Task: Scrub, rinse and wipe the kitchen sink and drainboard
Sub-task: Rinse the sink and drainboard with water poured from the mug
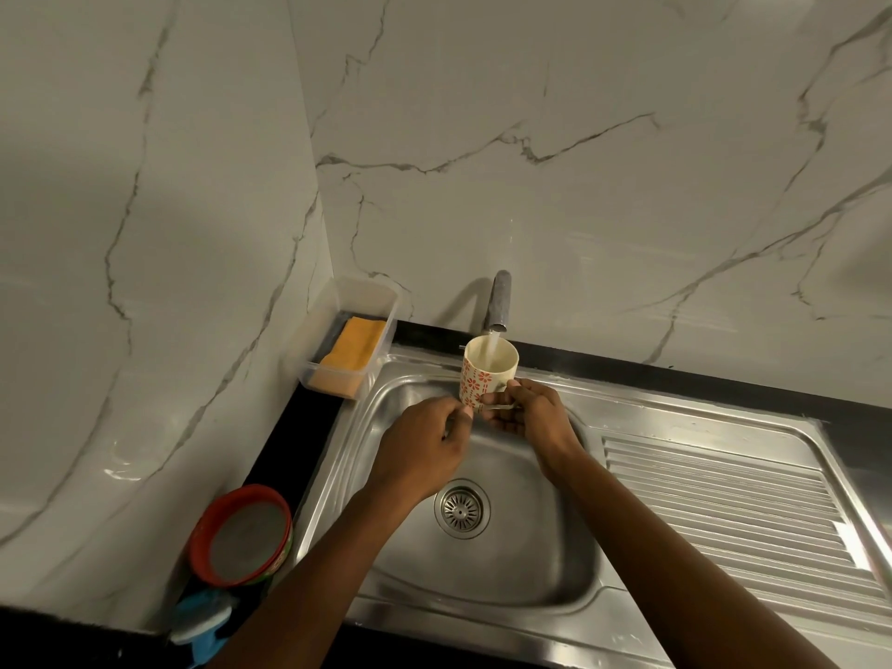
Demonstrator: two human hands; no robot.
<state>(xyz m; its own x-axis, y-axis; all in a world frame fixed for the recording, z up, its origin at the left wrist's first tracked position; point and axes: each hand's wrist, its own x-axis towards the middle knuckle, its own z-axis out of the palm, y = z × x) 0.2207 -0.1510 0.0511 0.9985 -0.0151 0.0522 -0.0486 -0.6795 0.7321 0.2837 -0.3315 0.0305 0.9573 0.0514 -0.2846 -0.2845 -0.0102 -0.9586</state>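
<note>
A cream mug (485, 371) with red flower print is held upright under the tap (499, 301), and water runs into it. My right hand (536, 412) grips the mug by its handle. My left hand (425, 441) pinches the mug's lower left side with thumb and fingertips. Below them lies the steel sink (540, 548) with its round drain (462, 508). The ribbed drainboard (733, 514) stretches to the right.
A clear plastic box (371, 301) holding an orange cloth (355, 347) stands in the back left corner. A red-rimmed round tub (241, 535) and a blue scrubber (200, 620) sit on the black counter at the left. Marble walls close the back and left.
</note>
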